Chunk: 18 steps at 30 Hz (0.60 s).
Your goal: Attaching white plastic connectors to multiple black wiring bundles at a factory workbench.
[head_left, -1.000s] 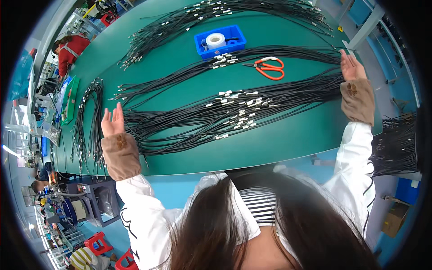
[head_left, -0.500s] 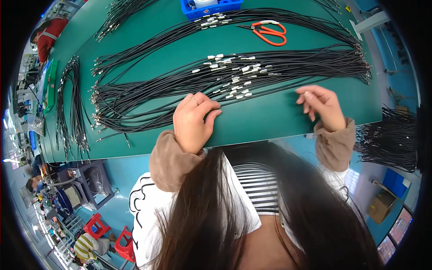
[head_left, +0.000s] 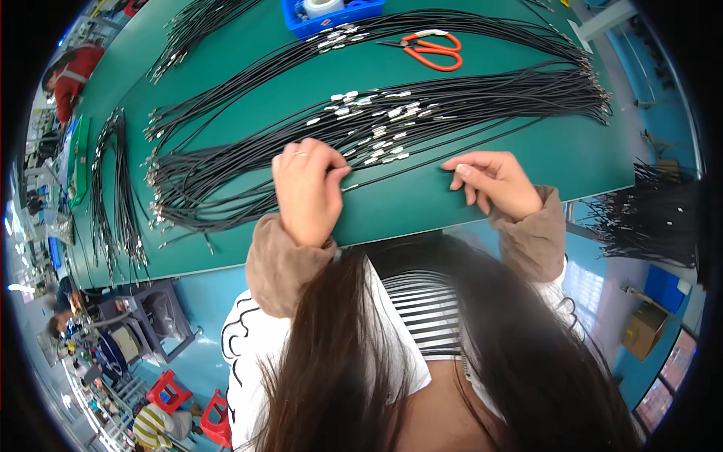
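Observation:
A long bundle of thin black cables (head_left: 233, 151) with metal ends and white label tags (head_left: 388, 143) lies across the green table. My left hand (head_left: 307, 192), a ring on one finger, is closed over the near side of the bundle. From beneath it runs a single black cable (head_left: 410, 170), slightly apart from the others, with a small white tag beside my thumb. My right hand (head_left: 497, 181) is loosely curled with gaps between its fingers. Its fingertips are close to that cable; whether they touch it I cannot tell.
Beyond the bundle lie another cable bundle (head_left: 263, 68), red-handled snips (head_left: 433, 50) and a blue bin (head_left: 339, 18). A bent bundle (head_left: 117, 181) is at the left. More black cables (head_left: 648, 218) hang past the table's right end. A person in red (head_left: 75, 79) is at far left.
My right hand has moved left and slightly down to the single cable. That cable now stands apart from the bundle's near side. My left hand has shifted slightly left and up.

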Each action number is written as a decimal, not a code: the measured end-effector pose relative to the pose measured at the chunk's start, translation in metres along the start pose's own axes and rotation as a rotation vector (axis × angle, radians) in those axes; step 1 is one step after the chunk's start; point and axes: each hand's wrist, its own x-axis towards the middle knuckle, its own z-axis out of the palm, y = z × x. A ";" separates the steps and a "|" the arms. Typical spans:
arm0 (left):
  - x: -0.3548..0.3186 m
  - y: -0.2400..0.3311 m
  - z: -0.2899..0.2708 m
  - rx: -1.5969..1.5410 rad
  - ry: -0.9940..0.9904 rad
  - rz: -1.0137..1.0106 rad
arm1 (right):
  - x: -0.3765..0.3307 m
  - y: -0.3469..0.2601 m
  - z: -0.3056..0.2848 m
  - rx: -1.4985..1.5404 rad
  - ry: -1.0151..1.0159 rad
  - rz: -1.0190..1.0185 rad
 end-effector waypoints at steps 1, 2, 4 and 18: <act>0.002 0.000 -0.003 -0.034 0.028 0.012 | 0.000 0.000 0.003 0.034 -0.026 0.022; 0.003 -0.004 -0.004 -0.093 0.013 0.001 | 0.000 0.000 0.005 0.068 -0.044 0.033; 0.005 -0.002 -0.008 -0.089 -0.043 -0.026 | 0.001 0.001 0.009 0.088 -0.035 0.046; -0.037 -0.036 -0.090 -0.177 0.875 0.025 | 0.010 0.021 -0.055 1.408 -0.007 -0.193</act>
